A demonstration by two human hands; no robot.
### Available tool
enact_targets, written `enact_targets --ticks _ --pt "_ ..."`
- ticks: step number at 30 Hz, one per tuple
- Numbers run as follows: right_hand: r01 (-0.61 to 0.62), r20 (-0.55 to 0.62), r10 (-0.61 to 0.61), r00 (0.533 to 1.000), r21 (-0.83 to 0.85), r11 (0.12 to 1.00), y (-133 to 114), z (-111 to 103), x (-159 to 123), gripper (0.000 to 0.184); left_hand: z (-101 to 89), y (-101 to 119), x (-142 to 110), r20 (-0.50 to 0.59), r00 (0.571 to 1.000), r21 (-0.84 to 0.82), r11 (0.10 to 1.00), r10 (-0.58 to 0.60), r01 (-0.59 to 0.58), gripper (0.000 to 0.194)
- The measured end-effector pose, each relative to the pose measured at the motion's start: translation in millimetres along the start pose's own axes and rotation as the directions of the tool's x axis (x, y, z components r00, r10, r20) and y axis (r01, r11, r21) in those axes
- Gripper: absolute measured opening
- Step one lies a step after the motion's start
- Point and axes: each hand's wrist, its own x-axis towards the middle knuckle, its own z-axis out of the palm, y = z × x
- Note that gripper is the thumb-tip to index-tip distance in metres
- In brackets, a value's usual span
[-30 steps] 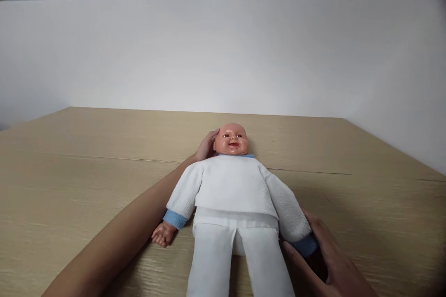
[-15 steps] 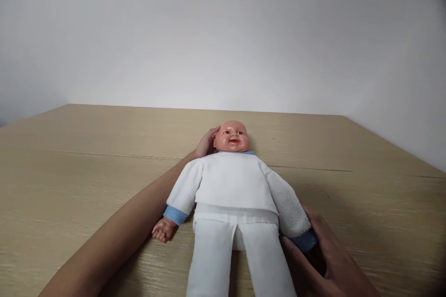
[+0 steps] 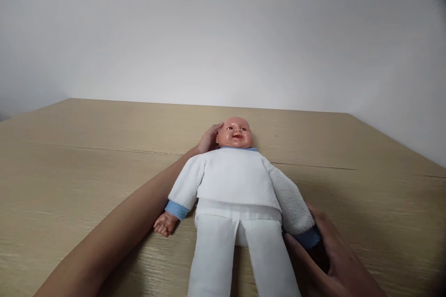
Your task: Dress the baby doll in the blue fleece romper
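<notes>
A baby doll [image 3: 237,181] in a white fleece top with blue cuffs and white trousers lies face up on the wooden table [image 3: 69,171]. My left hand [image 3: 208,139] cups the side of the doll's bald head, fingers curved against it. Down at the near right, my right hand [image 3: 327,260] is wrapped round the doll's arm at the blue cuff, hiding the doll's hand. The doll's other hand lies bare on the table beside my left forearm.
A white partition wall [image 3: 223,46] rises behind the table's far edge and runs along its right side. Ceiling lights show at the very top.
The view has tilted slightly downward, so the doll and the wall sit a little higher and to the right. Both hands keep their hold on the doll.
</notes>
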Motion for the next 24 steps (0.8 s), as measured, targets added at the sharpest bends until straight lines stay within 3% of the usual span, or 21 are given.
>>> enact_targets --ticks 3,15,19,24 --pt "-0.029 0.075 0.028 0.997 0.014 0.999 2 -1 -2 0.062 0.4 0 0 -0.001 1.0 -0.004 1.0 -0.005 0.005 0.046" --pt "-0.035 0.091 0.033 0.995 0.014 0.999 3 -1 -2 0.059 0.6 0 2 0.021 1.0 0.004 1.0 -0.013 0.013 0.045" --pt "-0.005 0.053 0.003 0.999 0.031 1.0 -3 6 1 0.053 0.1 0 4 0.043 0.999 0.016 1.0 0.013 -0.014 0.043" --pt "0.003 0.012 -0.004 1.0 0.041 0.999 -9 13 8 0.053 -2.7 1 6 -0.015 1.0 0.019 1.0 0.019 -0.019 0.042"
